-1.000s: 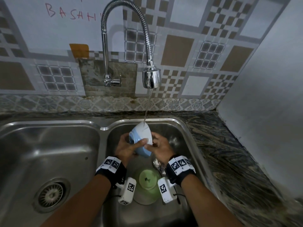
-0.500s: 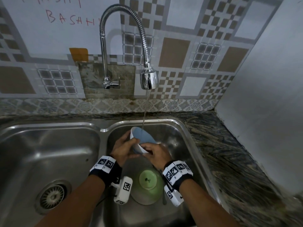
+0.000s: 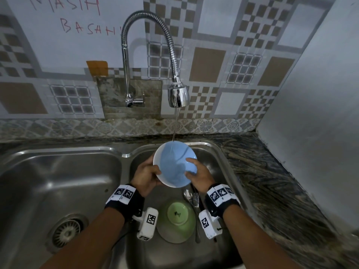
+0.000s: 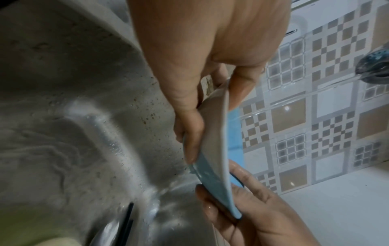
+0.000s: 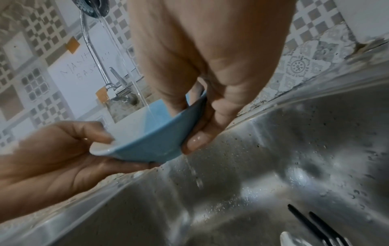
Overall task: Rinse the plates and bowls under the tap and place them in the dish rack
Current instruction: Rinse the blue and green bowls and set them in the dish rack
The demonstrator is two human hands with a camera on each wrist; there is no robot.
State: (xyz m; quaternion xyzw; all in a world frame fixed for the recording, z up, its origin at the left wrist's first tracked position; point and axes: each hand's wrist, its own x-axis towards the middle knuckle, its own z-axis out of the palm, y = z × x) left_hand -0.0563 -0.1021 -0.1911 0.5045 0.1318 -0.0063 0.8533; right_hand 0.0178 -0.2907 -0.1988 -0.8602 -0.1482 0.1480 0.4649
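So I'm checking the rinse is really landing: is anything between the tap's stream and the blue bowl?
Nothing visible. The stream falls straight from the tap head into the blue bowl, which the left hand and right hand grip by its rim.

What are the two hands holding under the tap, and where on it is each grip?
Both hold the blue bowl. The left hand grips its left rim, thumb on the edge; the right hand grips the right rim, thumb inside.
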